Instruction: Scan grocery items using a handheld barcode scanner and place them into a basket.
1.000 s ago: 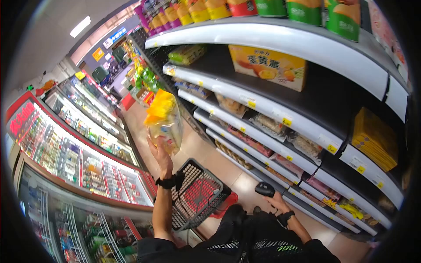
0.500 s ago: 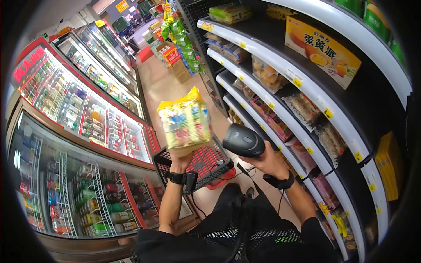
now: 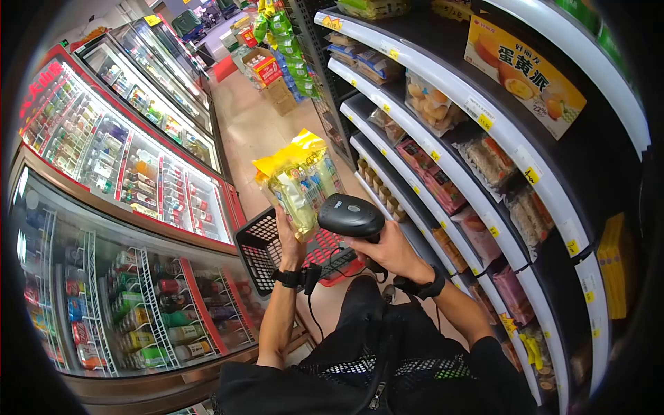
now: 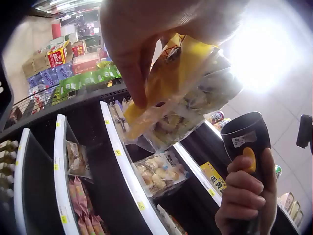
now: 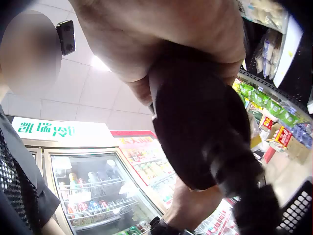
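Note:
My left hand (image 3: 288, 242) grips a clear plastic snack bag (image 3: 296, 190) with a yellow top, holding it up over the shopping basket (image 3: 257, 252). In the left wrist view, the thumb and fingers close on the yellow part of the bag (image 4: 188, 100). A black handheld barcode scanner (image 3: 351, 216) is in my right hand (image 3: 395, 250), its head overlapping the bag's lower right in the head view. Seen from the left wrist, the right fingers (image 4: 239, 196) wrap the handle just below a yellow trigger. The scanner's dark grip and cable (image 5: 230, 161) fill the right wrist view.
Shelves of packaged food (image 3: 429, 104) line the right side, with a yellow carton (image 3: 522, 72) on an upper one. Glass-door drink coolers (image 3: 131, 297) run along the left. Farther up the aisle stand cardboard boxes (image 3: 266, 72) beside hanging green snack bags (image 3: 294, 59).
The bag came down and inward from the left, over the basket, and turned. My right hand raised the scanner from low on the right and moved it leftward to the bag.

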The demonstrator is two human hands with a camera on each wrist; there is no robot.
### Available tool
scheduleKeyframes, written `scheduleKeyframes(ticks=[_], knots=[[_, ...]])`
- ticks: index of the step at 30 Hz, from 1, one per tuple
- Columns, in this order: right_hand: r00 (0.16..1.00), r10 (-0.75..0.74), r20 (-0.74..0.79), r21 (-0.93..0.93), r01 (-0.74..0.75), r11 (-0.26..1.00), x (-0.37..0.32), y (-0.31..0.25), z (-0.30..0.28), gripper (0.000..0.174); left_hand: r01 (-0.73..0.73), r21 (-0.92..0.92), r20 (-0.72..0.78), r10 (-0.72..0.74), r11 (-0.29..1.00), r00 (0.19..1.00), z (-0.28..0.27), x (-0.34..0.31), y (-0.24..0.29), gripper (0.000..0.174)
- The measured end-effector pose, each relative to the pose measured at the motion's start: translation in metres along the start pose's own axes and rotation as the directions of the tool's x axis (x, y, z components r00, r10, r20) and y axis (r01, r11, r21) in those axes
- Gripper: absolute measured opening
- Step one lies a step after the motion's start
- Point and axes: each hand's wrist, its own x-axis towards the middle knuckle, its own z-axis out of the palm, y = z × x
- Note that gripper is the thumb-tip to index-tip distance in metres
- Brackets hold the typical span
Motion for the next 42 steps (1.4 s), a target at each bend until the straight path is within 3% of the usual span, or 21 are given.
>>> scheduleKeyframes(ticks=[4, 11, 15, 17, 18, 19, 23, 25, 34, 42], knots=[[0.995, 0.085, -0.05, 0.017, -0.085, 0.996, -0.001, 0.009, -0.004, 0.028, 0.148, -0.142, 0.06, -0.141, 0.979, 0.988, 0.015, -0.009, -0.002, 0.06], [0.984, 0.173, -0.035, 0.011, -0.173, 0.985, -0.004, 0.006, -0.011, 0.026, 0.204, -0.237, 0.189, -0.161, 0.95, 0.969, 0.025, -0.021, -0.018, 0.054], [0.965, 0.263, 0.02, -0.02, -0.263, 0.965, -0.005, 0.005, -0.009, 0.027, 0.284, -0.351, 0.157, -0.243, 0.892, 0.957, 0.02, -0.021, -0.028, 0.057], [0.996, 0.023, -0.081, -0.057, -0.028, 0.998, -0.009, 0.005, -0.001, 0.018, 0.29, -0.336, 0.179, -0.241, 0.896, 0.954, 0.012, -0.023, -0.034, 0.059], [0.987, 0.154, -0.04, -0.095, -0.157, 0.983, -0.013, 0.003, -0.005, 0.031, 0.298, -0.339, 0.173, -0.252, 0.893, 0.952, 0.012, -0.024, -0.034, 0.061], [0.987, 0.154, -0.04, -0.095, -0.157, 0.983, -0.015, 0.0, -0.005, 0.031, 0.306, -0.339, 0.168, -0.263, 0.889, 0.95, 0.011, -0.024, -0.035, 0.062], [0.996, 0.093, 0.002, -0.131, -0.092, 0.987, -0.02, -0.005, -0.005, 0.031, 0.301, -0.368, 0.125, -0.274, 0.88, 0.954, 0.007, -0.026, -0.042, 0.064], [0.999, -0.025, 0.021, -0.211, 0.029, 0.977, -0.021, -0.001, -0.005, 0.032, 0.327, -0.414, 0.153, -0.289, 0.849, 0.945, 0.011, -0.029, -0.036, 0.057], [0.995, -0.016, 0.1, -0.298, 0.045, 0.953, -0.033, 0.013, -0.006, 0.028, 0.293, -0.347, 0.146, -0.258, 0.891, 0.955, 0.011, -0.04, -0.032, 0.06], [0.996, -0.004, 0.089, -0.239, 0.025, 0.971, -0.037, 0.013, -0.004, 0.029, 0.295, -0.307, 0.096, -0.279, 0.905, 0.956, 0.008, -0.047, -0.031, 0.062]])
